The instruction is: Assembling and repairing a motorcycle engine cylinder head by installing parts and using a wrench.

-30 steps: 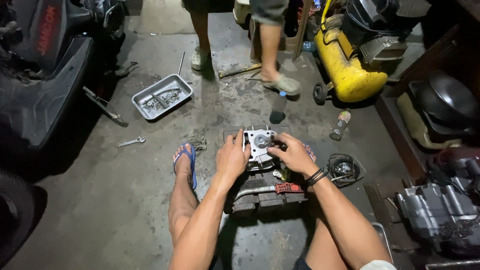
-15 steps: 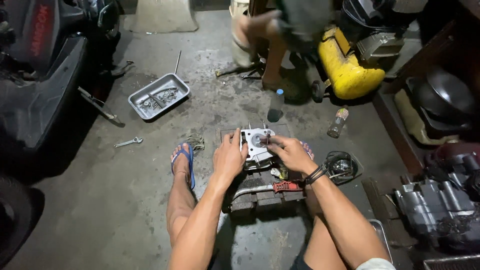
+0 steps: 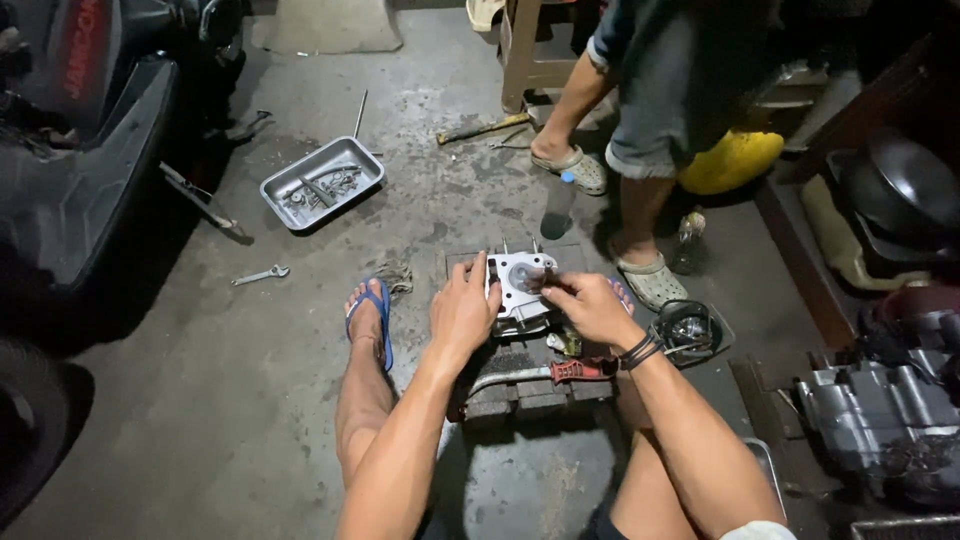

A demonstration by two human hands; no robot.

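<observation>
L hand (image 3: 462,312) gripped the cylinder head (image 3: 520,285) steady; R hand (image 3: 590,308) fingers pinched a small part at its bore — seating step. Next needs careful alignment w/ bore.

Stained grey concrete floor (image 3: 180,400), dim light, dark motorcycle body (image 3: 70,150) at upper left, wooden stool legs (image 3: 525,50) top centre, dark wooden shelf (image 3: 800,260) at right

Red lettered label (image 3: 83,50) on the dark machine body, far upper left; clear plastic bottle (image 3: 559,205), blue cap, upright on the floor mid-frame
</observation>
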